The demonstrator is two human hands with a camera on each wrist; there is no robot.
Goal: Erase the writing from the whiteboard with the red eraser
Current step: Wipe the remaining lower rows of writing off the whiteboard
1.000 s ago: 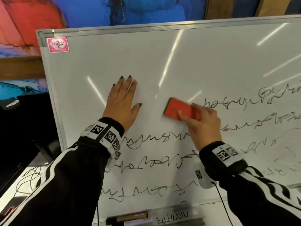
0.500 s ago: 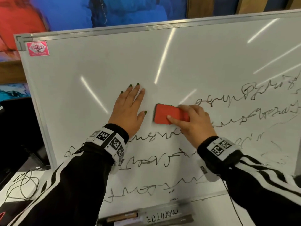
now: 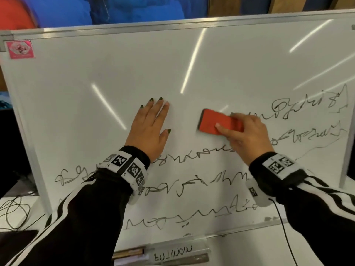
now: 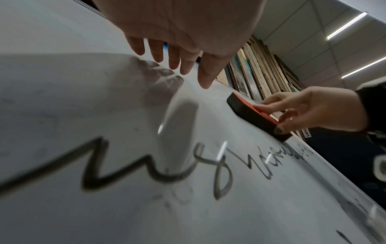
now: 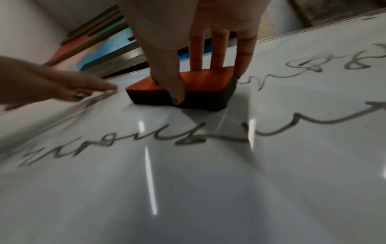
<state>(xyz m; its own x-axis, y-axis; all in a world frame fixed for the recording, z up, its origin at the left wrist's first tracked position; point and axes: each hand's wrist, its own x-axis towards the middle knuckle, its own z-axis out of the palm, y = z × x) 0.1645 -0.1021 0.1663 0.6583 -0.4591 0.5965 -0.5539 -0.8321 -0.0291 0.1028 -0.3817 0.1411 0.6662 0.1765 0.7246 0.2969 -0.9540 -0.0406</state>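
The whiteboard (image 3: 119, 73) leans upright, its top half bare and black scribbled writing (image 3: 184, 189) in several lines across its lower half and right side. My right hand (image 3: 244, 135) grips the red eraser (image 3: 213, 122) (image 5: 200, 79) (image 4: 256, 118) between thumb and fingers, its dark felt pressed on the board at the left end of the upper right line of writing (image 3: 307, 108). My left hand (image 3: 149, 129) (image 4: 188, 49) lies flat on the board to the eraser's left, fingers straight, holding nothing.
A pink sticker (image 3: 20, 49) marks the board's top left corner. Below the board's lower edge lie markers (image 3: 128, 253) and a clear tray with lettering (image 3: 172, 253). Loose cables (image 3: 15, 212) lie on the white table at the left; a black cord (image 3: 284, 227) hangs from my right wrist.
The eraser and my right hand slid left toward the left hand, then back right to the start of the upper line. The left hand stayed flat. The view shifted, showing more of the board's right side.
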